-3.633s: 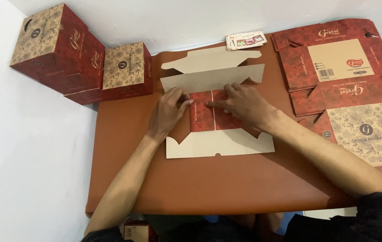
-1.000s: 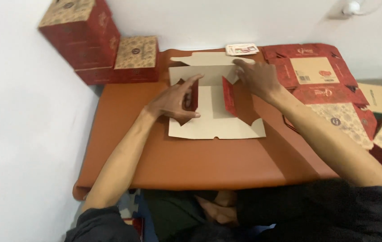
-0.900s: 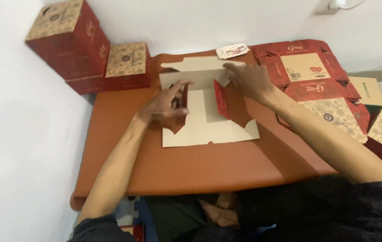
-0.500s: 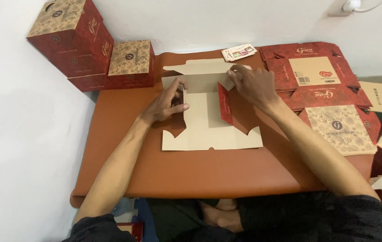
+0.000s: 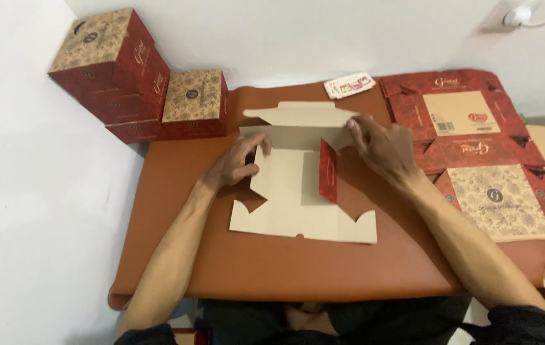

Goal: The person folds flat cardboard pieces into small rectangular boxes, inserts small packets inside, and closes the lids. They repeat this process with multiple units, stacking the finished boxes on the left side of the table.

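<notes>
At mid-table: flat cardboard box blank (image 5: 298, 204), pale inside up, on brown table (image 5: 272, 275). Left hand (image 5: 237, 166) pinching left side flap; right hand (image 5: 381, 147) gripping far right flap, red panel (image 5: 328, 172) upright between. Far left, finished red boxes (image 5: 138, 76); right, stack of flat blanks (image 5: 477, 153).

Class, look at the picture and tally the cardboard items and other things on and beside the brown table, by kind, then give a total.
Assembled red boxes: 3, counting the stack beside the wall
Box blank being folded: 1
Pile of flat red blanks: 1; sheets in it cannot be counted
Small card pack: 1
Total: 6
</notes>
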